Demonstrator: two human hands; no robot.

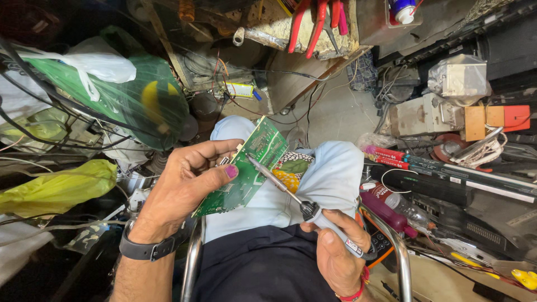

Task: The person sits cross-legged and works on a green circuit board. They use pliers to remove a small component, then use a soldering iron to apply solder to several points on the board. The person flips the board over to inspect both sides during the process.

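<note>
Green fibreglass, a rectangular printed circuit board sits tilted at the centre of the frame, held over the person's lap, its long edge running from lower left to upper right. The left hand has it: the thumb lies flat across the board's face, the fingers curl round behind the upper edge, and so that grip is closed firmly on the board. The right hand, at the lower middle of the frame, is wrapped round the grey handle of a slim soldering iron with a metal shaft, in a pen-like hold, closed on the handle; a red thread is tied at that wrist, and a dark band circles the left wrist. The iron's tip rests on, or just above, the upper middle of the board; I cannot tell whether it truly touches. By the look of it, the step in hand is working a joint on the board with the hot tip, and the next move would call for a steady left hand and a light, exact placing of the tip on one small point, clear of the thumb close by. Behind the board a patterned cloth of green, yellow and white lies between the pale blue knees. A green plastic bag fills the upper left, red-handled pliers hang at the top, and a dark red bottle lies just right of the knee.
</note>
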